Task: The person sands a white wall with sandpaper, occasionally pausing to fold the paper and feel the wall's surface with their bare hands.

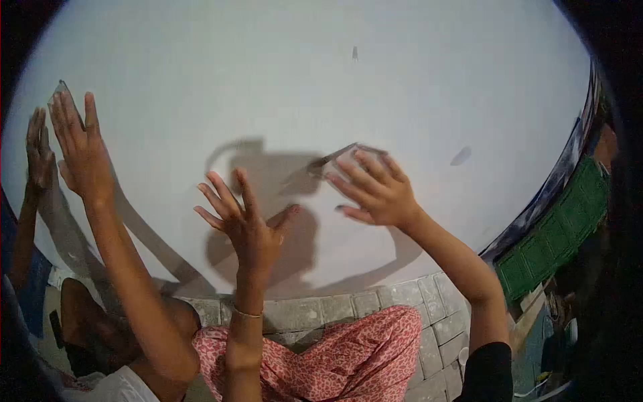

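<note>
My left hand (249, 224), with a thin bracelet at the wrist, is raised in front of a pale wall (429, 87). Its fingers are spread and nothing shows in it. To its right, my right hand (378, 191) lies flat at the wall, fingers apart and slightly blurred. A thin, dark-edged shape (358, 145) shows just beyond its fingertips; I cannot make out whether it is a sheet or a mark. Whether either palm touches the wall is hard to judge. Shadows fall on the wall between my hands.
On the left, another person's hands (84, 157) are raised to the wall, one over a small pointed shape (61, 86). Grey paving bricks (432, 335) run along the wall's foot. A green textured piece (556, 234) stands at the right. Patterned pink trousers (355, 355) cover my crossed legs.
</note>
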`<state>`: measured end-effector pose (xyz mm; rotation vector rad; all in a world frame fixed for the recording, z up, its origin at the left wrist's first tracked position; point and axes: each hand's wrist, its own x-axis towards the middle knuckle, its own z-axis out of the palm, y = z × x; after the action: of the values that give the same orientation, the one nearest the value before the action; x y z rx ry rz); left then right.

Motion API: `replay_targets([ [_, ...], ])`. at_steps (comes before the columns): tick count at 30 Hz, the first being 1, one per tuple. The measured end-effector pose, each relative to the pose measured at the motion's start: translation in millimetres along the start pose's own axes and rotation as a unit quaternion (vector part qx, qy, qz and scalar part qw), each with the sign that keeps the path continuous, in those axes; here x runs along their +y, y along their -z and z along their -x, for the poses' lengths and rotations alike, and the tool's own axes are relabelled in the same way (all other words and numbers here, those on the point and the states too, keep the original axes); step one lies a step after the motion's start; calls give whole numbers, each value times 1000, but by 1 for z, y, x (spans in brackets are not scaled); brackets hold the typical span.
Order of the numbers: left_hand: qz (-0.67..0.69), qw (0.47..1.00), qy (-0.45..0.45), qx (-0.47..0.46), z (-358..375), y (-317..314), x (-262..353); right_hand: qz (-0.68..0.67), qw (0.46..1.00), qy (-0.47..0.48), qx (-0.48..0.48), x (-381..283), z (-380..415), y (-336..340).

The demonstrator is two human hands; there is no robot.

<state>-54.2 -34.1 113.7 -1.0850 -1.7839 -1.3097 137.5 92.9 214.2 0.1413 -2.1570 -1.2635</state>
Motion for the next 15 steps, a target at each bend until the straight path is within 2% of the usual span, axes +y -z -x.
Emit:
replay_targets([
  [1,0,1000,-3,-3,-2,0,0,0,1000,-4,0,4,3,-1],
  [2,15,1000,-13,7,-3,1,1,-15,981,-174,82,10,6,0],
  [3,31,999,-18,17,-1,2,3,-29,929,-335,158,13,7,3],
  [4,33,999,-13,17,3,2,5,-43,894,-381,233,8,5,-3],
  [5,36,999,-22,13,0,2,5,-41,894,-378,237,0,8,-6],
  [6,37,999,-35,4,0,1,4,-53,950,-275,137,-17,17,-7],
  [7,34,999,-41,2,0,0,5,-65,983,-168,36,-27,23,-10],
  [8,27,998,-49,-15,2,-3,6,0,996,-76,52,-23,26,-17],
  [9,20,998,-56,-35,4,-4,7,0,995,-82,53,-17,26,-16],
  [11,18,996,-73,-46,8,-5,11,-35,935,-334,115,-2,26,-4],
  [12,18,995,-82,-49,9,-6,15,-29,883,-426,196,-4,19,-3],
  [13,18,996,-80,-41,10,-7,17,-28,885,-420,200,-12,12,-5],
  [15,19,993,-98,-58,11,-9,19,-50,914,-384,122,-41,12,-13],
])
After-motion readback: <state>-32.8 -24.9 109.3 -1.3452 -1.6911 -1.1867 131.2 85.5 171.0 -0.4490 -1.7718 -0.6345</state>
